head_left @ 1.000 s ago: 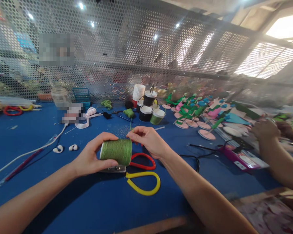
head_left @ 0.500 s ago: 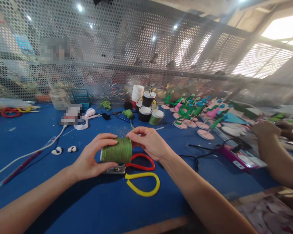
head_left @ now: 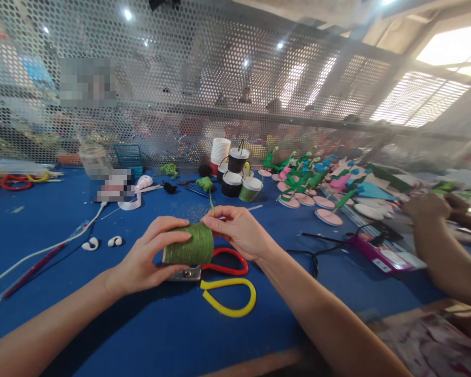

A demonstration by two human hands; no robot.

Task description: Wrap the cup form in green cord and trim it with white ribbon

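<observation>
A paper cup wrapped in green yarn (head_left: pixel 192 245) lies sideways in my left hand (head_left: pixel 145 259), fingers over the top and thumb below. At the cup's right end my right hand (head_left: pixel 237 230) pinches a strand of green yarn (head_left: pixel 211 201). That strand runs back to a small green yarn ball (head_left: pixel 205 184) on the table. Under and beside the cup lie scissors with one red and one yellow handle (head_left: pixel 248 306); their blades are partly hidden by my left hand and the cup.
Behind stand several black cups (head_left: pixel 232 184), a green-wrapped cup (head_left: pixel 250 189) and a white cup stack (head_left: pixel 221 152). Pink-based flower crafts (head_left: pixel 328 217) crowd the right. A purple box (head_left: pixel 372 254) lies near another person's arm (head_left: pixel 435 246). White earbuds (head_left: pixel 90 244) and a cable (head_left: pixel 74 228) lie left.
The cup has shifted very slightly to the right in my left hand. My right hand keeps its pinch on the yarn at the cup's end, with hardly any movement.
</observation>
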